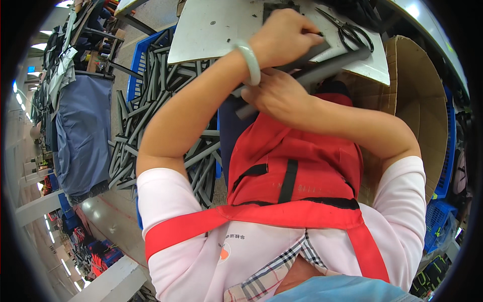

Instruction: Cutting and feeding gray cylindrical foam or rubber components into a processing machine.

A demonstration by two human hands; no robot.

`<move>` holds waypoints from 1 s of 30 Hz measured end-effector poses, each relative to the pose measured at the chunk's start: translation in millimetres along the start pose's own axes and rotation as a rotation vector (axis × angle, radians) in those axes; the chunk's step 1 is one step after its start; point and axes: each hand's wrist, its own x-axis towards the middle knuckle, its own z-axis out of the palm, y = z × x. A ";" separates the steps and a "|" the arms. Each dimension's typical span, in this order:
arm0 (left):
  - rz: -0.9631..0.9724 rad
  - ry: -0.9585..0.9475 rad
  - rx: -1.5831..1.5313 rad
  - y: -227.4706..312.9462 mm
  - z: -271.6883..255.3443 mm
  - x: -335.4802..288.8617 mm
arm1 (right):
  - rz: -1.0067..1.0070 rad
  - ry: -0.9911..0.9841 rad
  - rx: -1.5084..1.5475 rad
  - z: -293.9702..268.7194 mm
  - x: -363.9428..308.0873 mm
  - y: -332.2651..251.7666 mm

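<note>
My left hand (288, 38), with a pale green bangle at its wrist, is over the white table (201, 32), fingers curled closed. A small dark bit shows at its fingertips, too small to name. Just below it lies a dark grey strip (313, 52), partly hidden by the hand. Nearer my lap, under my left wrist, my right hand (279, 98) is closed around a dark grey tube (332, 66). The tube slants up over the table's near edge and is blurred. Black-handled scissors (347, 33) rest on the table to the right of my left hand.
Many grey tubes (151, 95) fill and spill around a blue crate (136, 65) at the left. An open cardboard box (417, 95) stands at the right, with blue baskets (440, 216) beyond it. Blue-grey cloth (83, 131) drapes at the far left.
</note>
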 end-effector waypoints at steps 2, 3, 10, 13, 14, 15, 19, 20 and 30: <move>-0.024 0.001 -0.116 5.2 5.4 -3.1 | 0.138 -0.276 -0.082 33.6 -2.7 4.4; -0.117 -0.063 -0.261 -2.0 -0.3 -8.2 | 0.102 -0.335 -0.056 23.8 2.2 15.6; -0.462 -0.401 -0.428 -52.5 -39.1 -79.8 | 0.652 -0.269 0.418 -82.2 -40.6 95.4; -0.470 -0.214 -0.476 -22.9 -53.2 -68.3 | 0.631 -0.184 0.440 -77.5 -50.6 108.2; -0.430 -0.153 -0.449 -21.2 -58.6 -63.4 | 0.624 -0.186 0.374 -77.1 -50.0 111.9; -0.371 -0.108 -0.415 -23.9 -60.1 -58.0 | 0.618 -0.188 0.309 -76.0 -49.7 116.2; -0.270 -0.031 -0.280 -30.9 -62.7 -33.2 | 0.577 -0.086 0.126 -75.6 -49.4 138.2; -0.266 -0.032 -0.277 -33.0 -61.7 -27.9 | 0.614 -0.111 0.127 -75.7 -48.9 141.9; -0.367 -0.023 -0.301 -39.3 -57.8 0.3 | 0.681 -0.081 0.189 -65.8 -55.0 162.4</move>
